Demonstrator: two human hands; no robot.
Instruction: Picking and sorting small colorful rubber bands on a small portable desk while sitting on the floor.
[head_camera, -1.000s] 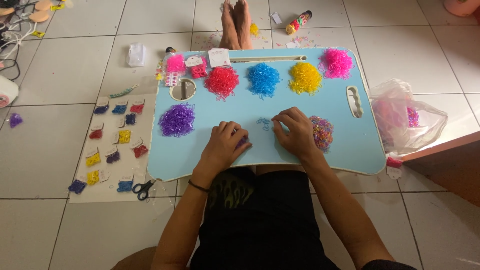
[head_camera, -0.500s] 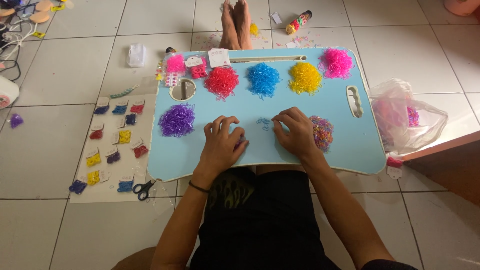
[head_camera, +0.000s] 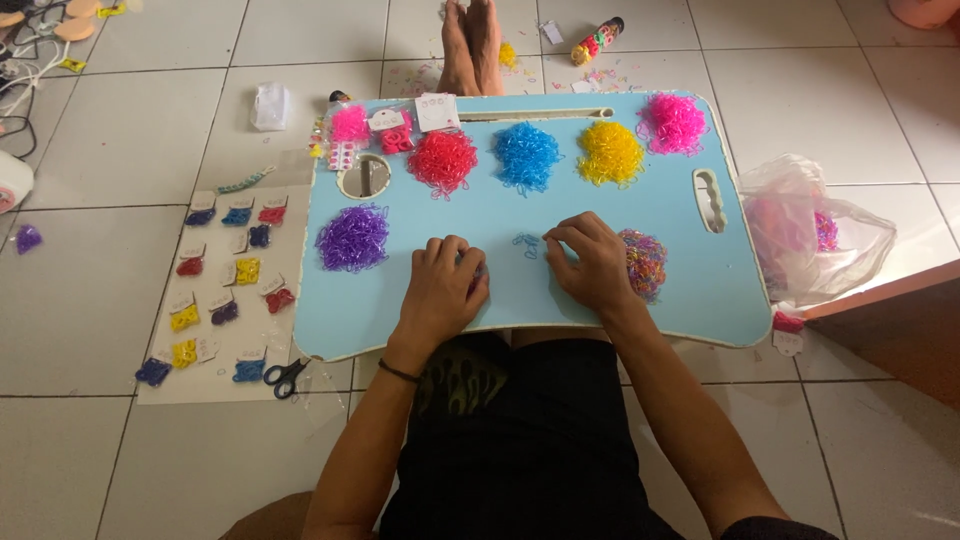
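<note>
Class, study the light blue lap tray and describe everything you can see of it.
The light blue lap tray is a flat, rounded-corner board, seemingly plastic, lying level across the person's lap above the tiled floor. It has a round cup hole at its far left, a long slot along the far edge and a cut-out handle on the right. Piles of small elastic bands sit on it: purple, red, blue, yellow, pink and a mixed pile. The left hand and right hand rest on its near half.

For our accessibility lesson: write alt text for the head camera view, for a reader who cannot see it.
A seated person's left hand and right hand rest on a light blue plastic lap tray, sorting tiny elastic bands beside a mixed-colour band pile. Purple, red, blue, yellow and pink piles surround them.
</note>
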